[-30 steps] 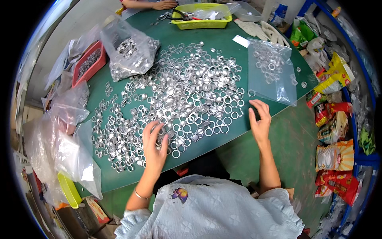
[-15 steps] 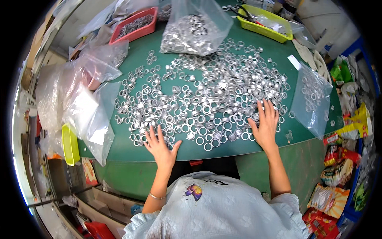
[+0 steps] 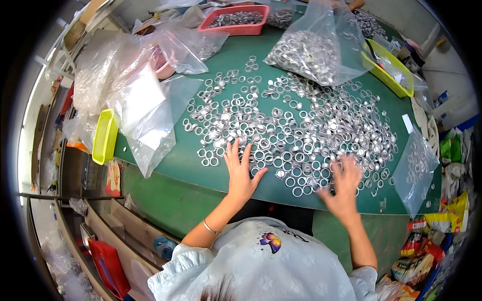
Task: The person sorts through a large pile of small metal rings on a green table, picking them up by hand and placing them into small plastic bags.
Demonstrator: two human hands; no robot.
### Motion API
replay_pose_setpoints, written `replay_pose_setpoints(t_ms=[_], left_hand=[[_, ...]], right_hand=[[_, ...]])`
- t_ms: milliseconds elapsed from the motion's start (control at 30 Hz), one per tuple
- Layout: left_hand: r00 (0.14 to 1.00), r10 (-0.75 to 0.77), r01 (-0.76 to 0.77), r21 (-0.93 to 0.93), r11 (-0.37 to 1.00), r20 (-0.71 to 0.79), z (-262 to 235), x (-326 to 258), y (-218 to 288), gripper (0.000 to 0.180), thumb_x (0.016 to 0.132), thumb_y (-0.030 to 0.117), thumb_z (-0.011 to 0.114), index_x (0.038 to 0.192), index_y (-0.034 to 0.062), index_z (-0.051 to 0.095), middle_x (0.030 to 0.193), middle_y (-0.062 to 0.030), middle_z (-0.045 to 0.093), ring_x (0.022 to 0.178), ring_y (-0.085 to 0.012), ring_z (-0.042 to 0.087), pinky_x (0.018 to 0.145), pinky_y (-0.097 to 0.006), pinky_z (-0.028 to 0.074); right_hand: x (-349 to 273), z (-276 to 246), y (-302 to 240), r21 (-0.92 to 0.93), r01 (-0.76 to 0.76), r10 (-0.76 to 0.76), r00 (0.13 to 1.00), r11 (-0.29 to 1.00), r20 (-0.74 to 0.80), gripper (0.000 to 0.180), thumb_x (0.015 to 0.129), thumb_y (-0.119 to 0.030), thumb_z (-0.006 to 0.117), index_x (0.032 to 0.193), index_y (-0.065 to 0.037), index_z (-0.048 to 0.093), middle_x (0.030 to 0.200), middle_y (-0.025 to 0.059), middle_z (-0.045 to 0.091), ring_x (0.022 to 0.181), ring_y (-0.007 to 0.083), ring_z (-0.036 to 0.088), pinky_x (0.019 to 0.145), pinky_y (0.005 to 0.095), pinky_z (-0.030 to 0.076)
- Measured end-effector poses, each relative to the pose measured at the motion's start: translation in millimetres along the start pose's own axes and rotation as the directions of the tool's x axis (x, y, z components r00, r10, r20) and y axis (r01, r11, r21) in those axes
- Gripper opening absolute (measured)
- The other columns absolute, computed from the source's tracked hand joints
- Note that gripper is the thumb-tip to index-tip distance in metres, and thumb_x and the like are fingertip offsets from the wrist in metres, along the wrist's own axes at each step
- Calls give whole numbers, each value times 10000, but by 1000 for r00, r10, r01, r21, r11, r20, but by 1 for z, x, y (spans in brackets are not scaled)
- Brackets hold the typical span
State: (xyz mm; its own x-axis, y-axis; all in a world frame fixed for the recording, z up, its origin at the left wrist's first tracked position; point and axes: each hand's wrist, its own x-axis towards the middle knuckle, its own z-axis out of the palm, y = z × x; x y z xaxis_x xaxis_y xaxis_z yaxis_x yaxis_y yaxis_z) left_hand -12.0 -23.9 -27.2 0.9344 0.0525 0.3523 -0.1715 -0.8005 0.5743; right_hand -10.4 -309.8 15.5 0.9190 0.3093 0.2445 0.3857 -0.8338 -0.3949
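A wide spread of small silvery metal rings [image 3: 285, 131] lies loose across the green tabletop [image 3: 193, 173]. Over the near left part of the rings, my left hand [image 3: 242, 173] reaches in with its fingers stretched apart, and nothing shows in it. My right hand [image 3: 343, 189] is at the near right edge of the rings. It is blurred, but its fingers are spread and I see nothing held. Whether either hand touches the rings beneath it, I cannot tell. Behind the spread stands a clear plastic bag [image 3: 314, 52] filled with more rings.
Far off sits a red-pink basket [image 3: 236, 31] of small metal parts. A yellow-green basket [image 3: 389, 72] is at far right, another yellow-green bin [image 3: 104, 136] at left. Clear bags [image 3: 150, 118] cover the left side; a flat bag of rings [image 3: 415, 168] lies right. Another person's hand [image 3: 355, 4] shows beyond.
The view has swung, so the table sits further right in the picture. Against the rings, my left hand is slightly farther forward; my right hand has drawn back toward me and left.
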Motion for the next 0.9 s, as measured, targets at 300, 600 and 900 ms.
replay_pose_setpoints(t_ms=[300,600,900], left_hand=[[969,-240,245,291,925,-52,-24,-3,-51,866,692,396,731,1345,10,314,1390,-273,228,1275,-489,194,1013,-580,219],[1000,-14,14,73,997,-9,5,29,-32,933,648,255,789,1336,-60,243,1366,-303,203,1235,-473,264,1021,-467,279],[981,187,-189,30,982,44,36,82,-14,720,679,273,733,1286,67,407,1346,-155,310,1230,-385,284,993,-553,238]], right_hand=[[26,42,-15,-50,229,-223,968,972,111,612,664,-429,722,1187,-154,564,1351,149,382,1268,388,298,1035,524,228],[63,53,-13,-170,159,-149,986,973,69,629,731,-357,681,1295,-178,466,1339,146,388,1239,360,341,1026,520,234],[87,65,-20,-221,9,-20,999,975,-48,521,773,-232,660,1243,-84,490,1246,153,438,1140,307,414,957,455,281]])
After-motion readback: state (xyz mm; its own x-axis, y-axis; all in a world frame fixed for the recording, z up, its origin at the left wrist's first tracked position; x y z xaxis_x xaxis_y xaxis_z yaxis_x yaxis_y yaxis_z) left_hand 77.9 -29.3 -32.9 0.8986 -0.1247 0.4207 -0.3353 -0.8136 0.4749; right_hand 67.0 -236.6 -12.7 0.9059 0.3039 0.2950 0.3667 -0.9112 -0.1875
